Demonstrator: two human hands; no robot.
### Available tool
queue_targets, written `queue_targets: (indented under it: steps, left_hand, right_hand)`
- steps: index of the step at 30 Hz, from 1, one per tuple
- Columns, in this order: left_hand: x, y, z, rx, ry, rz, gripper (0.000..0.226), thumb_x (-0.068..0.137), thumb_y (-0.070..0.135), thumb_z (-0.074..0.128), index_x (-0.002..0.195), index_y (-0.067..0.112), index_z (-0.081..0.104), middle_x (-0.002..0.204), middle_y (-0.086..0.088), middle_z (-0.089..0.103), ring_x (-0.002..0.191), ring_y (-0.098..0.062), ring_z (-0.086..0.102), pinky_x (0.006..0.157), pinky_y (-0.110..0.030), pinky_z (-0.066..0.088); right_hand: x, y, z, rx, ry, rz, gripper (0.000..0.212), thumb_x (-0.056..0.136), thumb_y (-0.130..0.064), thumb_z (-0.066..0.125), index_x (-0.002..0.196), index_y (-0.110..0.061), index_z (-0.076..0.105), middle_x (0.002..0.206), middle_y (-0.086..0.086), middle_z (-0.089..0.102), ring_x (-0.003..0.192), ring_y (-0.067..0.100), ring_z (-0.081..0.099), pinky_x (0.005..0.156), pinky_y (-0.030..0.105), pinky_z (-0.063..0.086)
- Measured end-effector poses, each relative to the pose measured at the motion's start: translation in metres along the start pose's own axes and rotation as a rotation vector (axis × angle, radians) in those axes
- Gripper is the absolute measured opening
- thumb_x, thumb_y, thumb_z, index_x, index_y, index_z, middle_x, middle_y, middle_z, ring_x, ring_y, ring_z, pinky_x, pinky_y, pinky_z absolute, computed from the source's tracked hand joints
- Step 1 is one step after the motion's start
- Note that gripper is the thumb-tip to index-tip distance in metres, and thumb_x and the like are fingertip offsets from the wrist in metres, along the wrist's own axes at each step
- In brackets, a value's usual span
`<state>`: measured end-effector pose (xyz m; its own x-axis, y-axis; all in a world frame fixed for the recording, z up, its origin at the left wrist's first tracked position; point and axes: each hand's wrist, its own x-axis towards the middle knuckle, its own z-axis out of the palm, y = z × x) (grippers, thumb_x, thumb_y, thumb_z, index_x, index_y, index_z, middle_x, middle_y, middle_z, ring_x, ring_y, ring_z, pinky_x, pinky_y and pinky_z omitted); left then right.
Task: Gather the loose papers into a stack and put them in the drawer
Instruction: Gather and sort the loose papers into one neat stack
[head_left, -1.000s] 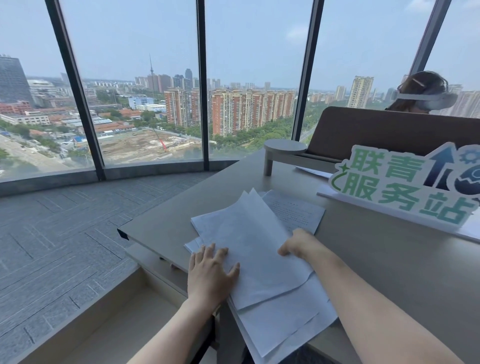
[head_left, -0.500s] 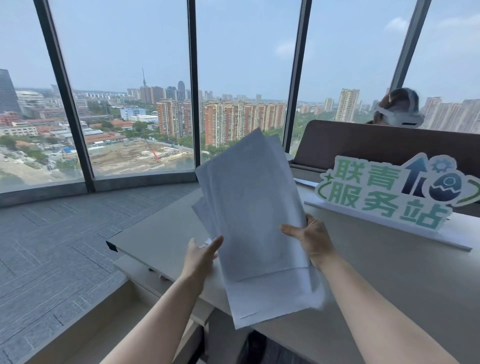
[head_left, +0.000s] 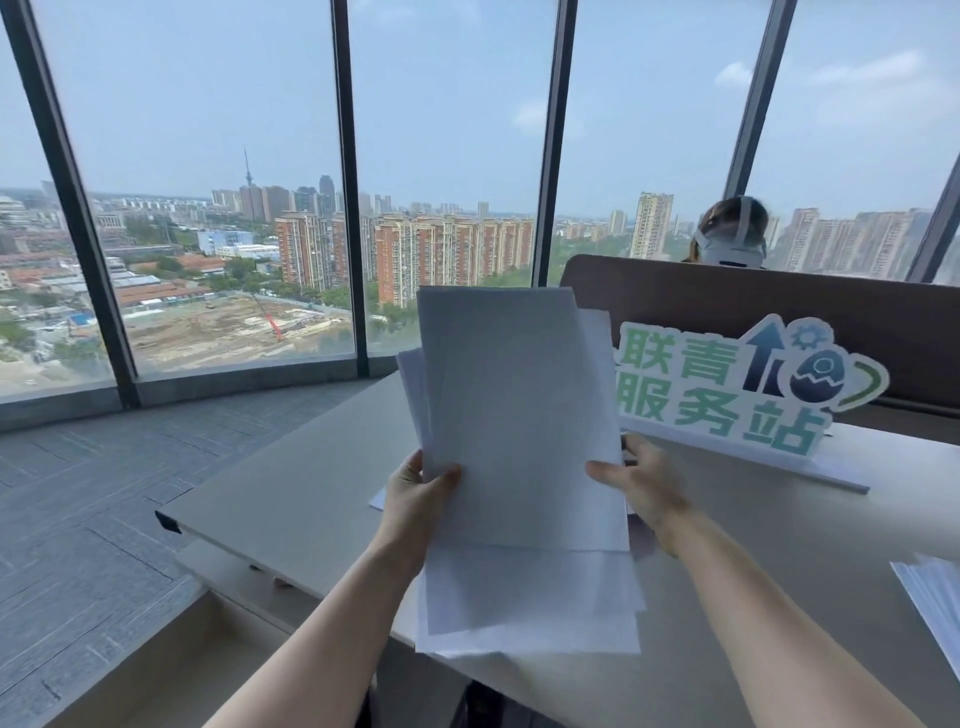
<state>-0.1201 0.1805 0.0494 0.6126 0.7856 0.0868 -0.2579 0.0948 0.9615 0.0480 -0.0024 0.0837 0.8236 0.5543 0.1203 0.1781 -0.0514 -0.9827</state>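
Both hands hold the uneven stack of white paper sheets (head_left: 519, 457) upright above the beige desk (head_left: 291, 499): left hand (head_left: 415, 493) pinches its left edge, right hand (head_left: 641, 483) grips its right edge, thumbs in front.

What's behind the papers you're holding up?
Behind the papers you can see the desk, a corner of another sheet lying on it, and the green sign poking out at the right. Whatever else lies on the desk straight behind them is covered.
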Motion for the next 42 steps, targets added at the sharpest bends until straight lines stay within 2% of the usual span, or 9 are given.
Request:
queue_targets:
  steps: [5, 11, 18, 21, 23, 26, 31, 37, 42]
  left_hand:
    - [0.001, -0.002, 0.025, 0.064, -0.099, -0.025, 0.023, 0.086, -0.004, 0.062, 0.091, 0.017, 0.069, 0.076, 0.001, 0.075, 0.062, -0.013, 0.068, 0.06, -0.026, 0.058]
    - [0.001, -0.014, 0.044, 0.183, -0.229, -0.069, 0.014, 0.094, 0.012, 0.057, 0.099, 0.015, 0.071, 0.092, -0.005, 0.074, 0.077, -0.017, 0.069, 0.063, -0.022, 0.053]
    - [0.045, -0.042, 0.012, 1.016, 0.086, -0.022, 0.047, 0.087, 0.033, 0.06, 0.128, 0.011, 0.06, 0.13, -0.014, 0.061, 0.123, -0.029, 0.054, 0.102, -0.038, 0.041]
    - [0.054, -0.043, 0.005, 1.288, 0.152, -0.083, 0.061, 0.084, 0.048, 0.058, 0.136, 0.017, 0.052, 0.137, -0.014, 0.051, 0.13, -0.032, 0.042, 0.105, -0.043, 0.036]
    - [0.059, -0.042, 0.003, 1.375, 0.171, -0.114, 0.065, 0.081, 0.054, 0.058, 0.134, 0.016, 0.052, 0.135, -0.014, 0.051, 0.13, -0.032, 0.039, 0.104, -0.044, 0.035]
    - [0.07, -0.041, 0.001, 1.443, 0.172, -0.212, 0.072, 0.073, 0.064, 0.058, 0.127, 0.016, 0.053, 0.13, -0.014, 0.054, 0.127, -0.033, 0.041, 0.103, -0.045, 0.036]
    - [0.082, -0.042, -0.002, 1.451, 0.163, -0.361, 0.089, 0.066, 0.07, 0.066, 0.133, 0.013, 0.049, 0.136, -0.017, 0.048, 0.129, -0.034, 0.039, 0.103, -0.045, 0.036]
    - [0.097, -0.038, -0.009, 1.527, 0.153, -0.398, 0.101, 0.051, 0.078, 0.071, 0.127, 0.014, 0.055, 0.134, -0.017, 0.051, 0.127, -0.035, 0.041, 0.102, -0.042, 0.04]
    - [0.112, -0.036, -0.012, 1.5, 0.093, -0.465, 0.094, 0.046, 0.072, 0.074, 0.122, 0.021, 0.057, 0.131, -0.011, 0.057, 0.124, -0.038, 0.046, 0.105, -0.046, 0.036]
  right_hand:
    - [-0.006, 0.022, -0.033, 0.003, -0.037, 0.091, 0.03, 0.081, -0.001, 0.073, 0.111, -0.008, 0.07, 0.105, 0.009, 0.076, 0.098, 0.03, 0.072, 0.094, 0.05, 0.054]
    - [-0.025, 0.044, -0.062, 0.17, 0.065, 0.064, 0.027, 0.089, 0.01, 0.058, 0.11, -0.004, 0.067, 0.101, 0.01, 0.076, 0.085, 0.024, 0.074, 0.07, 0.028, 0.06]
    - [-0.034, 0.065, -0.101, 0.25, 0.201, 0.138, 0.02, 0.089, 0.01, 0.057, 0.101, -0.004, 0.065, 0.096, 0.015, 0.073, 0.071, 0.022, 0.073, 0.065, 0.03, 0.061]
    - [-0.039, 0.069, -0.108, 0.256, 0.217, 0.174, 0.021, 0.09, 0.012, 0.055, 0.099, -0.005, 0.064, 0.093, 0.015, 0.072, 0.068, 0.022, 0.072, 0.059, 0.028, 0.06]
    - [-0.04, 0.073, -0.111, 0.243, 0.222, 0.194, 0.02, 0.09, 0.011, 0.055, 0.098, -0.006, 0.064, 0.097, 0.017, 0.072, 0.078, 0.029, 0.07, 0.068, 0.034, 0.059]
    - [-0.041, 0.078, -0.111, 0.215, 0.233, 0.211, 0.019, 0.089, 0.01, 0.058, 0.1, -0.005, 0.065, 0.101, 0.018, 0.072, 0.086, 0.033, 0.069, 0.077, 0.038, 0.056]
    - [-0.042, 0.084, -0.109, 0.198, 0.236, 0.233, 0.019, 0.089, 0.008, 0.06, 0.101, -0.006, 0.067, 0.093, 0.011, 0.075, 0.078, 0.027, 0.073, 0.064, 0.032, 0.059]
    - [-0.042, 0.091, -0.111, 0.175, 0.251, 0.245, 0.02, 0.088, 0.007, 0.061, 0.1, -0.007, 0.069, 0.093, 0.009, 0.077, 0.083, 0.028, 0.074, 0.074, 0.036, 0.058]
    - [-0.045, 0.091, -0.113, 0.123, 0.259, 0.25, 0.018, 0.089, 0.004, 0.062, 0.099, -0.008, 0.07, 0.096, 0.008, 0.077, 0.089, 0.029, 0.074, 0.085, 0.045, 0.058]
